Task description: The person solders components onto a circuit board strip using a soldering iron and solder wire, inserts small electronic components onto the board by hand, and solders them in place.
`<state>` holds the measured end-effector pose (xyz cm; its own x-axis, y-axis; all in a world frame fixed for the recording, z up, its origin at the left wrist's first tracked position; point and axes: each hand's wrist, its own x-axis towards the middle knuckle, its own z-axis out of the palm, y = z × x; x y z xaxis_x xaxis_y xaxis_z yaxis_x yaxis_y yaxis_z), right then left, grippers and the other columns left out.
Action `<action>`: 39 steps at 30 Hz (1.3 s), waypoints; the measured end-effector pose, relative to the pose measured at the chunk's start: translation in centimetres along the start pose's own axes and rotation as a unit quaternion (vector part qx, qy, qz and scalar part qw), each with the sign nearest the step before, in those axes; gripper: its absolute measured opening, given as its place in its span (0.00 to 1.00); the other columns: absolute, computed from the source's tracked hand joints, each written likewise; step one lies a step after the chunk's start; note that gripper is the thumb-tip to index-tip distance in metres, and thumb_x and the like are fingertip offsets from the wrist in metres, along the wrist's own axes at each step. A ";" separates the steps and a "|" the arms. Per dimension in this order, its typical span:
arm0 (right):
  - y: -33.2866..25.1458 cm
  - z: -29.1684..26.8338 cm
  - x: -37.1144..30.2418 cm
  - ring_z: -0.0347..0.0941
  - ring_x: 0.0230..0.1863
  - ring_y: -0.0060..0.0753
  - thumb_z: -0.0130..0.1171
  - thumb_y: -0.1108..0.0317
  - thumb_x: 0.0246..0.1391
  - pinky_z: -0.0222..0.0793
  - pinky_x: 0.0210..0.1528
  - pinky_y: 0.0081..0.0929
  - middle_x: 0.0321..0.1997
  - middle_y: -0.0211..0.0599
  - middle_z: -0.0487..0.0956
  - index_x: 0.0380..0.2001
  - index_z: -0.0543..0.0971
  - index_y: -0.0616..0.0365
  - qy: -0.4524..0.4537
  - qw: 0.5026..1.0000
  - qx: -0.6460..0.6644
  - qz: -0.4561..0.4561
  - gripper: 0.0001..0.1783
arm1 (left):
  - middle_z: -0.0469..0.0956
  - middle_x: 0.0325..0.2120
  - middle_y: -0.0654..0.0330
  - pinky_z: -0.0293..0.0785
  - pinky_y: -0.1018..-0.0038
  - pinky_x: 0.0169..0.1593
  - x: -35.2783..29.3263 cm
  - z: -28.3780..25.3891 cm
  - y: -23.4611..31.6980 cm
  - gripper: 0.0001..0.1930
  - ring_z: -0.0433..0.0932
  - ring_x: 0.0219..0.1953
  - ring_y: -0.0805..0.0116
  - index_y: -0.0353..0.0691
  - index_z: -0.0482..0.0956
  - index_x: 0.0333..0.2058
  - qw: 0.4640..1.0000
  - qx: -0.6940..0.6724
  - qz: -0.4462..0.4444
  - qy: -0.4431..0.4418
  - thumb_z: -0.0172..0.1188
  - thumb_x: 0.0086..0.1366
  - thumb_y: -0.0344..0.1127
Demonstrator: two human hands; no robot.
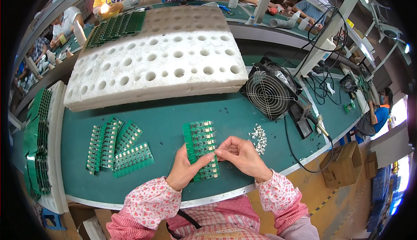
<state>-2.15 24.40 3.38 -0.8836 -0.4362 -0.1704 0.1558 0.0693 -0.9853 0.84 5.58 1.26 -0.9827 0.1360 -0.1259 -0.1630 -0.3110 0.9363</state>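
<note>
A green circuit board panel [195,136] with rows of small white parts along its right side is held upright over the bench. My left hand [186,166] grips its lower left edge, thumb lying across the front. My right hand [243,155] is closed in a pinch at the panel's right edge; whatever sits between its fingertips is too small to make out. Just right of that hand lies a loose pile of small white connectors [259,139]. Several more populated board panels [132,158] lie overlapping on the green mat to the left.
A large white foam block [165,83] with holes spans the back, green boards [117,27] on it. Another board stack [37,144] stands far left. At right are a fan [269,90], a soldering iron [319,125] with its cable, and cardboard boxes [343,164]. Other people sit opposite.
</note>
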 end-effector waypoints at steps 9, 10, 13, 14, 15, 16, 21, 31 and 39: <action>0.0 0.3 -0.8 0.78 0.32 0.18 0.61 0.70 0.56 0.74 0.37 0.16 0.31 0.33 0.81 0.32 0.75 0.64 0.073 0.995 -0.004 -0.065 0.08 | 0.76 0.43 0.62 0.76 0.75 0.47 0.2 -0.2 0.6 0.23 0.77 0.44 0.74 0.37 0.69 0.51 0.993 -0.013 -0.050 -0.102 0.64 0.56 0.23; 0.0 0.3 -0.7 0.77 0.31 0.18 0.61 0.70 0.55 0.73 0.35 0.15 0.30 0.32 0.80 0.31 0.75 0.64 0.075 0.995 -0.005 -0.069 0.08 | 0.76 0.43 0.62 0.76 0.75 0.47 0.2 -0.3 0.4 0.23 0.77 0.44 0.74 0.37 0.69 0.51 0.993 -0.012 -0.051 -0.104 0.64 0.56 0.23; -0.3 0.1 -0.8 0.76 0.29 0.16 0.62 0.70 0.55 0.71 0.31 0.14 0.28 0.31 0.80 0.30 0.76 0.63 0.075 0.995 -0.032 -0.062 0.08 | 0.77 0.42 0.62 0.77 0.75 0.46 0.3 -0.5 0.1 0.22 0.77 0.42 0.74 0.37 0.69 0.50 0.994 -0.018 -0.051 -0.100 0.64 0.57 0.23; -0.5 0.0 -0.9 0.75 0.27 0.14 0.62 0.70 0.54 0.69 0.29 0.13 0.27 0.30 0.79 0.30 0.76 0.63 0.071 0.995 -0.059 -0.049 0.07 | 0.77 0.42 0.62 0.77 0.74 0.46 0.3 -0.5 0.1 0.21 0.77 0.42 0.74 0.37 0.69 0.50 0.994 -0.020 -0.053 -0.097 0.63 0.57 0.23; -0.8 0.1 -1.0 0.75 0.27 0.14 0.62 0.70 0.54 0.69 0.29 0.13 0.27 0.30 0.79 0.30 0.76 0.63 0.072 0.995 -0.058 -0.049 0.07 | 0.77 0.42 0.62 0.77 0.74 0.45 0.3 -0.5 0.1 0.21 0.77 0.42 0.74 0.37 0.70 0.49 0.994 -0.023 -0.055 -0.094 0.63 0.58 0.23; -1.1 0.2 -1.1 0.74 0.26 0.13 0.63 0.70 0.54 0.68 0.28 0.13 0.26 0.29 0.79 0.30 0.76 0.63 0.076 0.993 -0.077 -0.049 0.08 | 0.77 0.42 0.62 0.77 0.74 0.45 0.3 -0.5 0.2 0.21 0.77 0.42 0.74 0.37 0.70 0.49 0.994 -0.023 -0.055 -0.095 0.63 0.58 0.23; -0.8 -0.1 -1.2 0.72 0.24 0.12 0.63 0.69 0.53 0.66 0.26 0.12 0.24 0.27 0.79 0.31 0.77 0.63 0.100 0.994 -0.016 -0.050 0.08 | 0.77 0.40 0.62 0.77 0.73 0.45 0.3 -0.4 0.6 0.19 0.78 0.41 0.72 0.36 0.70 0.48 0.986 -0.086 -0.103 -0.103 0.62 0.58 0.24; 0.0 -6.3 -3.4 0.73 0.31 0.30 0.65 0.71 0.48 0.70 0.31 0.24 0.29 0.31 0.80 0.30 0.81 0.57 0.277 0.849 -0.412 -0.183 0.05 | 0.78 0.38 0.62 0.77 0.73 0.43 0.3 -0.4 0.7 0.16 0.78 0.39 0.73 0.36 0.72 0.46 0.989 -0.088 -0.091 -0.070 0.62 0.58 0.23; 0.4 -5.8 -2.2 0.69 0.33 0.38 0.65 0.70 0.44 0.68 0.35 0.31 0.28 0.32 0.77 0.28 0.81 0.57 0.234 0.780 -0.551 -0.184 0.06 | 0.78 0.37 0.61 0.77 0.73 0.42 0.2 0.1 0.7 0.15 0.78 0.38 0.72 0.35 0.73 0.44 0.990 -0.116 -0.064 -0.042 0.62 0.58 0.22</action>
<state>-2.70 30.65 3.28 -0.8834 -0.2506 0.3959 -0.3924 0.8576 -0.3326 0.50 5.48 1.90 -0.9437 0.2621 -0.2017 -0.3105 -0.4919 0.8134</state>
